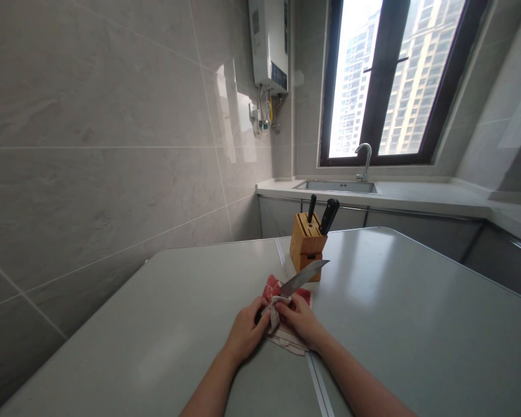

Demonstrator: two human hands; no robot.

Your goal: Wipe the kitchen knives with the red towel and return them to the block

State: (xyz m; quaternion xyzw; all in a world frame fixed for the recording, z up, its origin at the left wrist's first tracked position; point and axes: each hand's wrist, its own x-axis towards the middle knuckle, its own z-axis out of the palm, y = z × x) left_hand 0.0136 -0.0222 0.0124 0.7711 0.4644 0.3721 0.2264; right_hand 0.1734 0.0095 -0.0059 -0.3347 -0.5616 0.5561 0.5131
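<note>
While a big grey wall [113, 116] is rising to the left of the left hand [245, 325] and the right hand [304, 319], a wide, pale table [178, 301] is spreading out under them. Far ahead of the hands and a bit to the right, a tall window [384, 87] is letting in light, and big buildings are showing through the glass. Below the window, a white counter [421, 195] is running along past the far end of the table. High up ahead of the hands, a white heater [269, 43] is hanging near the corner. A sink [321, 185] is sitting in the counter, and a shiny tap [366, 163] is bending over it.

Much closer, just ahead of the hands, a wooden block [298, 246] is standing on the table, and knives with black handles are sticking out of its top. Right under the hands, a red and pale cloth [292, 343] is lying crumpled on the table. Between the hands, a knife [304, 277] is pointing away and to the right, and its tip is showing in front of the block. The left hand is curling around the knife's black handle [257, 316]. The right hand is pinching a fold of the cloth by the low end of the blade.
</note>
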